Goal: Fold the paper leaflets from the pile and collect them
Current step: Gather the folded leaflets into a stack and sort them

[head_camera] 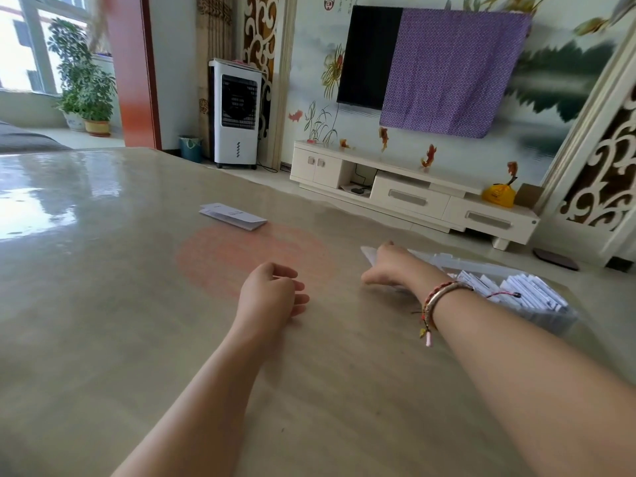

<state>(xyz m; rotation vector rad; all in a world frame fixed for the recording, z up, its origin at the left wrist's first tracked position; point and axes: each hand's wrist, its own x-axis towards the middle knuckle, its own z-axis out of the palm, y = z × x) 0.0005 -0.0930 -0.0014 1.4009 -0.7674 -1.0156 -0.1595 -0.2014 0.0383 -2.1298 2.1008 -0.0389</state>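
Note:
A folded white leaflet [232,216] lies on the glossy beige table [103,270], far from both hands. At the right edge a clear plastic box [537,311] holds several folded white leaflets [516,292]. More white paper [370,253] lies flat beyond the box, under my right hand [390,266]. That hand rests on the paper with its fingers reaching forward; whether it pinches a sheet is hidden. My left hand [272,292] hovers over the table's middle, fingers loosely curled, holding nothing.
The table's far edge runs diagonally behind the leaflet. Beyond it stand a white TV cabinet [413,191], a white air cooler [235,113] and a teal bin [190,148] on the floor.

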